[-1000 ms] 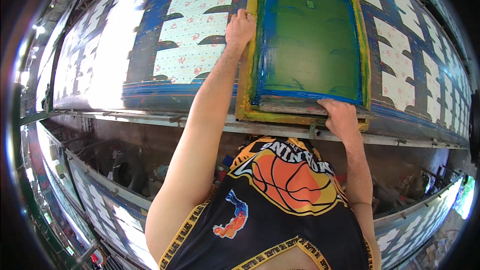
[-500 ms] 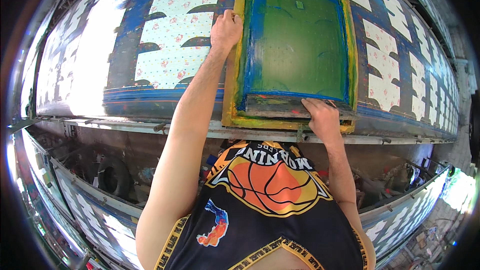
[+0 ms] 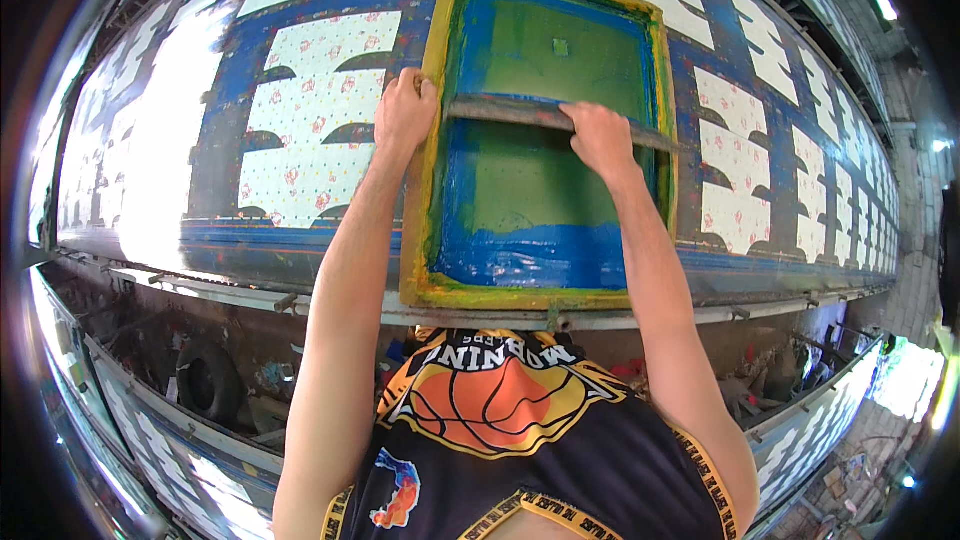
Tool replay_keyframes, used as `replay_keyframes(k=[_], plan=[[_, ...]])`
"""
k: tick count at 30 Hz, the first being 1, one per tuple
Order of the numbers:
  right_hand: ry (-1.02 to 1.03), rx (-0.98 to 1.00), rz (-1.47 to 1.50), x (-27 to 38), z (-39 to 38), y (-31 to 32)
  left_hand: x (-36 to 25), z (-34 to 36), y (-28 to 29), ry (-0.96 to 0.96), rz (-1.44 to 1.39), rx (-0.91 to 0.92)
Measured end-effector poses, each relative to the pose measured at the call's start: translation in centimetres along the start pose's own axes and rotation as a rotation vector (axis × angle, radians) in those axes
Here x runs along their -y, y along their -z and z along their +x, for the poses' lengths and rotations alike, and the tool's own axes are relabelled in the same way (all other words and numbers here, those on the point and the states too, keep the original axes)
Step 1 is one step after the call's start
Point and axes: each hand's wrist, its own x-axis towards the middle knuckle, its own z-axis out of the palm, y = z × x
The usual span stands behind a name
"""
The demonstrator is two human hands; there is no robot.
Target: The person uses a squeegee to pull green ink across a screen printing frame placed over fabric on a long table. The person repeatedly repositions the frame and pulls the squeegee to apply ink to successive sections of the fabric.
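Observation:
A screen-printing frame point(image 3: 417, 245) with a yellow, paint-stained rim lies on the long table. Inside it stretches green mesh point(image 3: 545, 185), with blue ink point(image 3: 530, 258) banked along the near end and smeared on the sides. My left hand point(image 3: 404, 112) is closed on the left rim, a little above its middle. Across the screen, about halfway up, runs a wide dark squeegee point(image 3: 515, 112). The fingers of my right hand point(image 3: 603, 140) wrap over the squeegee's top edge, right of its centre; its lower edge against the mesh is partly hidden.
White patterned fabric pieces point(image 3: 315, 120) with curved cut-outs lie in rows left of the frame, and more fabric pieces point(image 3: 732, 160) lie to its right. A metal rail point(image 3: 220, 290) borders the near table edge. Below it sit a black tyre point(image 3: 208, 380) and clutter.
My right hand has moved the squeegee from the near end to about mid-screen. Blue ink now shows at the near end. My left hand still grips the rim; the whole view has shifted.

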Motion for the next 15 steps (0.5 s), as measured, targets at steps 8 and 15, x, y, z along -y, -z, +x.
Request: replay_keyframes(k=[8, 15], plan=[[-0.059, 0.092, 0.020, -7.1, 16.7, -0.2, -0.6, 0.2, -0.1, -0.021, 0.013, -0.074], [-0.018, 0.238, -0.047, -12.6, 24.9, 1.5, -1.3, 0.2, -0.8, 0.023, -0.002, -0.045]])
